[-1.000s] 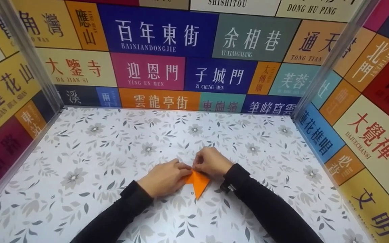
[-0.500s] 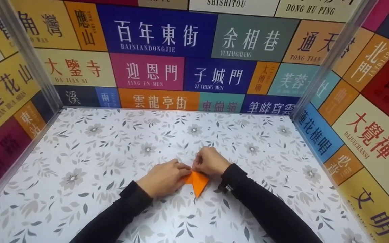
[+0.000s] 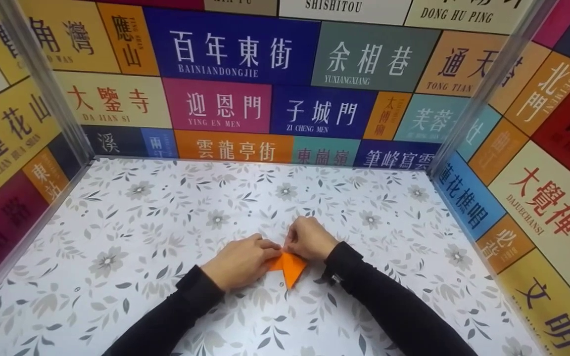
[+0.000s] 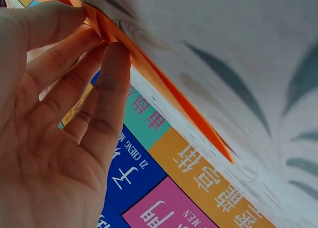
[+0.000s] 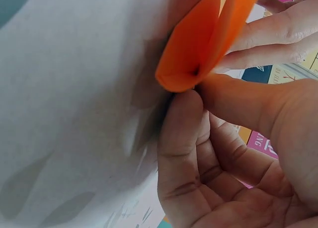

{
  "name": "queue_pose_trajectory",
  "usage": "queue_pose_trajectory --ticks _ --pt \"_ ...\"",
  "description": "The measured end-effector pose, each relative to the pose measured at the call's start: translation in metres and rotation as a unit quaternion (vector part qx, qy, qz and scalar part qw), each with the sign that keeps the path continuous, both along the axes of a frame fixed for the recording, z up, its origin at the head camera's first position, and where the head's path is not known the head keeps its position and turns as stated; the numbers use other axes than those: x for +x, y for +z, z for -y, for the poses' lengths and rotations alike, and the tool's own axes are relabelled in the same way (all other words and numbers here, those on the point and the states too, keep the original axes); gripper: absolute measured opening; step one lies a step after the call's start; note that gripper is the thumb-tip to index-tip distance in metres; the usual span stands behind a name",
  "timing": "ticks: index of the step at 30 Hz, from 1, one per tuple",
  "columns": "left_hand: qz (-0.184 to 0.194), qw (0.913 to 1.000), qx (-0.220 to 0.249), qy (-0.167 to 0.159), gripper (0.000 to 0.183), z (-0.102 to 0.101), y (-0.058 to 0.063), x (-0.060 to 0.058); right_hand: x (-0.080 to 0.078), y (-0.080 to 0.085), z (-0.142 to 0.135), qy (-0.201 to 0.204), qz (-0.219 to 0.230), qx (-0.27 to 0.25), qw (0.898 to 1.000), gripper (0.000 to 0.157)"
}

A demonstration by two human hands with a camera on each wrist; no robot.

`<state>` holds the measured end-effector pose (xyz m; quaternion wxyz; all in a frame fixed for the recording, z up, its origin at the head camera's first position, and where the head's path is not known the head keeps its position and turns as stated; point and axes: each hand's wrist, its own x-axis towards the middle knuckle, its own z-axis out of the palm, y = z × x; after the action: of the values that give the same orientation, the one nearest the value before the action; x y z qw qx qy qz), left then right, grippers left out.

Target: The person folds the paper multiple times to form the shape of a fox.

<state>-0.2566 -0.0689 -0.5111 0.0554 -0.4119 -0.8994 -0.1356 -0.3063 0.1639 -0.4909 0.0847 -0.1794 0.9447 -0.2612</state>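
A folded piece of orange paper (image 3: 292, 271) lies on the patterned table surface, its pointed flap toward me. My left hand (image 3: 238, 261) holds its left side, with the thumb and fingertips on the paper in the left wrist view. At the far end of the paper, my right hand (image 3: 311, 239) pinches its edge between thumb and index finger (image 5: 181, 133). The right wrist view shows the orange layers (image 5: 189, 44) bulging apart just above that pinch. From the head view, the fingers cover part of the paper's top.
White floral sheeting (image 3: 166, 198) covers the table around both hands. Colourful sign-printed walls (image 3: 230, 44) enclose it at the back and both sides, with clear corner strips (image 3: 50, 89) where they meet.
Both hands keep nearly the same place and hold on the orange paper. The flap's near tip has drawn slightly away from me, and the right wrist has shifted a little left.
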Motion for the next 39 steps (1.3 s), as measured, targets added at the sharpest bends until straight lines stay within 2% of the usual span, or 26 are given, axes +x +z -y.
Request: queue_pose_trajectory --ticks 7,17,26,39 --pt "0.012 0.9999 -0.007 0.01 0.033 -0.002 0.001 0.001 0.003 0.0 -0.007 -0.007 0.01 0.004 1.0 0.013" --pt "0.002 0.9997 -0.012 0.02 0.032 -0.001 0.0 0.001 0.011 -0.001 -0.018 -0.004 0.01 -0.002 1.0 0.012" --pt "0.023 0.9991 -0.023 0.026 0.035 -0.003 0.002 0.001 0.023 -0.003 -0.031 -0.009 0.005 -0.003 1.0 0.014" --pt "0.015 0.9995 -0.018 0.019 0.033 -0.003 0.001 0.001 0.037 -0.008 -0.048 -0.014 -0.006 -0.01 1.0 0.015"
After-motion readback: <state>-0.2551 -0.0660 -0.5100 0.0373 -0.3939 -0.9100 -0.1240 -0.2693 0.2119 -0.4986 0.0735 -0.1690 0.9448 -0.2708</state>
